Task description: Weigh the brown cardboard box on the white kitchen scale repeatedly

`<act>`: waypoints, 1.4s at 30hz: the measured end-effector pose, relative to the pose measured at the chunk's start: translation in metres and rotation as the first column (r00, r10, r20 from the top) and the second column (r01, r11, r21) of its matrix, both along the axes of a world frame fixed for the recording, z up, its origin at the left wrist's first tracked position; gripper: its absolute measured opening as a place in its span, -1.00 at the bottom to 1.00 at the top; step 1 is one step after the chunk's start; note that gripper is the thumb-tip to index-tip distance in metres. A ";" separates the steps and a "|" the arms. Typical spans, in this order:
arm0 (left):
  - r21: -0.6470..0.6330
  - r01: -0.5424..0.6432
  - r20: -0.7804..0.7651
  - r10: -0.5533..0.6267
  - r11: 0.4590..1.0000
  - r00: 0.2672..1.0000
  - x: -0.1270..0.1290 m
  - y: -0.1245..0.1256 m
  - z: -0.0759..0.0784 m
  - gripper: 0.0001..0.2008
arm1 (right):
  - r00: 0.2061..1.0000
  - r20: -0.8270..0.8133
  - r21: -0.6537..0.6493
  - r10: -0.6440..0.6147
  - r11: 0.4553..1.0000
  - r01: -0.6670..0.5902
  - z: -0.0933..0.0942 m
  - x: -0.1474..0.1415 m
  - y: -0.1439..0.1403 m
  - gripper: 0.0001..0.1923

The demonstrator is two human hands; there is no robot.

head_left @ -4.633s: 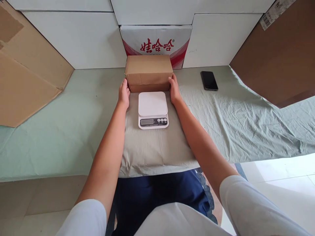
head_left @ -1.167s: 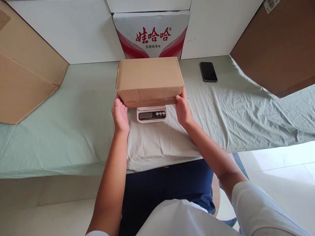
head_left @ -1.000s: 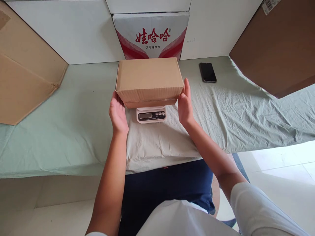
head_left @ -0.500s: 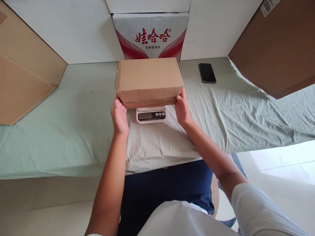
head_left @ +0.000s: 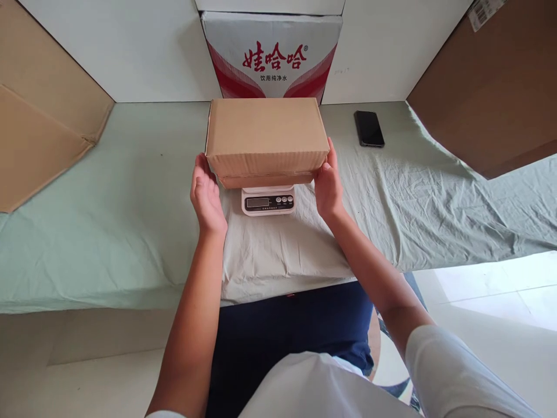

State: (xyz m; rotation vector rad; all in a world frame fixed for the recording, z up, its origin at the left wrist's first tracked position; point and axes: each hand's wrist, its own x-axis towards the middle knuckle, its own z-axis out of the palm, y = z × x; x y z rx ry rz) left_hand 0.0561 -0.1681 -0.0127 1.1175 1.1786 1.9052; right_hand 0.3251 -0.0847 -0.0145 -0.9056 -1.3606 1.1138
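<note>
A brown cardboard box [head_left: 267, 129] rests on a small white kitchen scale [head_left: 269, 202], covering its platform and overhanging both sides. The scale's display and three buttons show below the box's front edge; I cannot make out a reading. My left hand [head_left: 206, 194] is open at the box's left end, palm turned inward, fingers loosely stretched. At the right end my right hand [head_left: 329, 184] is open too, its fingers extended along the side and its thumb close to the front corner. Whether the fingertips still touch the cardboard is hard to tell.
A black phone [head_left: 369, 128] lies on the green cloth [head_left: 148, 191] to the right. Behind stands a white-and-red water carton [head_left: 274, 52] against white panels. Large cardboard pieces lean at the left [head_left: 43, 116] and right [head_left: 483, 98].
Both hands have loosened and moved slightly outward from the box's ends, the fingers opening. The box stays on the scale. The whole view has shifted slightly.
</note>
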 end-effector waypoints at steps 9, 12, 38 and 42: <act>-0.038 0.017 -0.098 -0.021 0.999 0.995 -0.010 0.003 -0.007 -0.23 | 1.000 -0.014 -0.018 0.027 0.999 -0.028 0.013 -0.002 -0.006 -0.11; -0.029 0.027 -0.106 -0.030 0.999 0.994 -0.009 0.003 -0.007 -0.22 | 0.999 -0.020 -0.035 0.033 0.999 -0.033 0.017 -0.003 -0.010 -0.15; -0.096 0.076 -0.112 -0.086 0.992 0.990 0.003 -0.005 0.012 -0.16 | 0.999 0.020 0.041 0.036 0.998 -0.036 0.023 -0.006 -0.012 -0.16; -0.102 0.059 -0.122 -0.071 0.993 0.990 0.003 -0.005 0.013 -0.18 | 1.000 0.005 -0.011 0.024 1.000 -0.024 0.025 -0.007 -0.012 -0.18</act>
